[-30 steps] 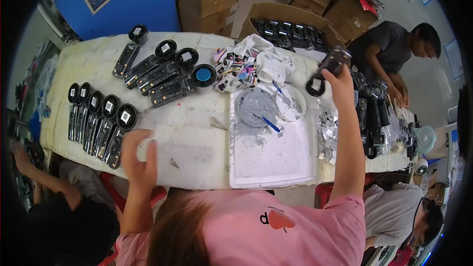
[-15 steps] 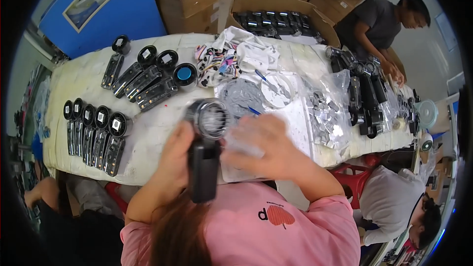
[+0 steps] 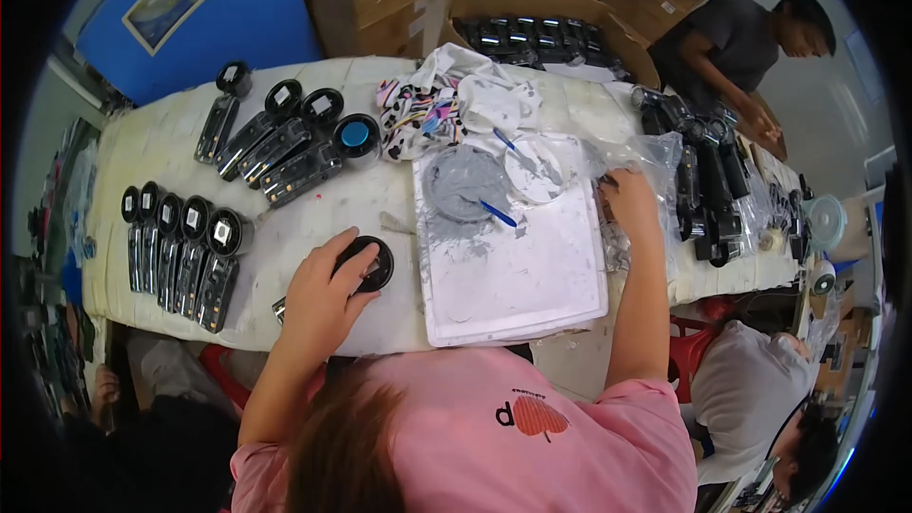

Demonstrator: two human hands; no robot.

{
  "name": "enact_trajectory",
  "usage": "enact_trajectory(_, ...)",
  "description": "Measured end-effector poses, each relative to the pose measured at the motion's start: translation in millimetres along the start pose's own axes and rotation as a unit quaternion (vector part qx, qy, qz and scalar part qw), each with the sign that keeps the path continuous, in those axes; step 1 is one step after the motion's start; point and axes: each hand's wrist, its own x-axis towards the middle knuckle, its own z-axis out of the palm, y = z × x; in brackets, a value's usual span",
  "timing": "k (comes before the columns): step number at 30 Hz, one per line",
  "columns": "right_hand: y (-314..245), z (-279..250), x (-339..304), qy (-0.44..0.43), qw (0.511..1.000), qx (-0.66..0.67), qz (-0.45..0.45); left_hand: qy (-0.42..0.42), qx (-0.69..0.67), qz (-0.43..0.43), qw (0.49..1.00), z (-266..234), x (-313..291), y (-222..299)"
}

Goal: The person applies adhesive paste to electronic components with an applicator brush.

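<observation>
My left hand [image 3: 326,293] rests over a black handheld device [image 3: 382,271], which lies on the table with its round head up. The fingers curve round that head, and much of the handle is hidden under the hand. Over to the right, my right hand [image 3: 631,204] reaches into a clear plastic bag [image 3: 657,154] of small silver pieces [image 3: 617,255]. Its fingertips are bent together at the bag; what they hold, if anything, cannot be made out. Between my hands lies a white board [image 3: 518,285] smeared with grey paste.
A tub of grey paste [image 3: 456,180] and a white dish [image 3: 537,185] hold blue-handled tools. Several similar devices [image 3: 195,252] stand in rows at left. Patterned cloth [image 3: 418,119] lies behind. More black devices [image 3: 708,166] are piled at right, near a co-worker [image 3: 731,57].
The device came down from in front of my chest onto the table, under my left hand. My right hand left it and moved right to the plastic bag.
</observation>
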Motion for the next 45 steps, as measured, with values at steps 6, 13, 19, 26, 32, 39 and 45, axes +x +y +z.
enact_trajectory(6, 10, 0, -5, 0.014, 0.999, -0.043, -0.005, 0.067, -0.069, -0.035, 0.995, 2, -16, -6)
enact_trajectory(13, -55, -19, -40, 0.168, 0.978, 0.084, -0.095, 0.121, -0.108, -0.01, 0.987, 6, -20, -9)
enact_trajectory(19, -183, -7, -83, -0.085, 0.875, 0.33, -0.345, 0.142, -0.194, -0.074, 0.968, 9, -22, -11)
enact_trajectory(26, -241, 17, -71, -0.095, 0.841, 0.216, -0.487, 0.156, -0.184, -0.067, 0.968, 9, -24, -9)
enact_trajectory(32, -238, 18, -89, -0.086, 0.861, 0.186, -0.466, 0.151, -0.18, -0.065, 0.97, 8, -23, -8)
enact_trajectory(39, -195, 10, -98, 0.053, 0.898, 0.192, -0.393, 0.16, -0.175, -0.063, 0.969, 9, -20, -8)
enact_trajectory(45, -146, 7, -80, 0.023, 0.98, 0.106, -0.166, 0.168, -0.195, -0.048, 0.965, 16, -12, -7)
